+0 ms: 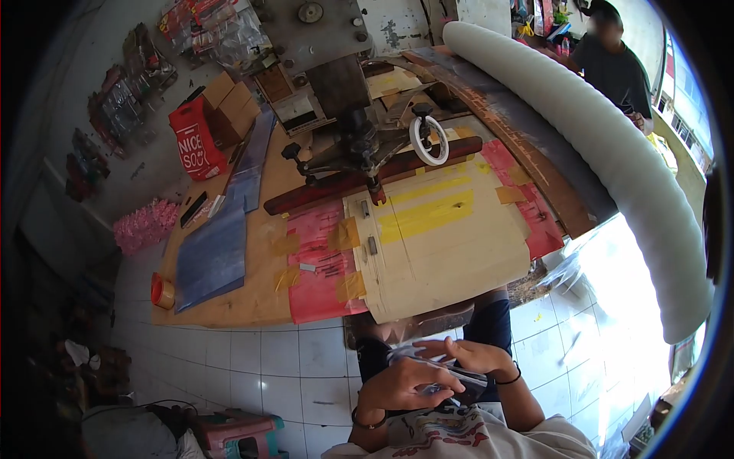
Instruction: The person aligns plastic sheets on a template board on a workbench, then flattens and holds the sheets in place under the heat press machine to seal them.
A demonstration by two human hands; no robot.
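Over my lap, my left hand (pixel 407 384) has its fingers bent round a small bundle of clear plastic sheets (pixel 472 380). These are shiny and partly hidden by the fingers, so their exact kind does not show. Against the far side of the bundle lies my right hand (pixel 480 358), its fingers stretched out and its thumb apart. In front of both hands is a worktable with a cream board (pixel 459 249) on it, marked with yellow tape and carrying small metal pieces. Red sheets (pixel 325 268) are taped along the board's sides.
A press machine (pixel 329 76) with a dark red bar (pixel 306 197) and white handwheel (pixel 446 143) stands behind the board. A long white roll (pixel 596 145) crosses the right side. Blue sheet (pixel 214 260) and tape roll (pixel 162 292) lie left. Another person (pixel 612 73) is at back right.
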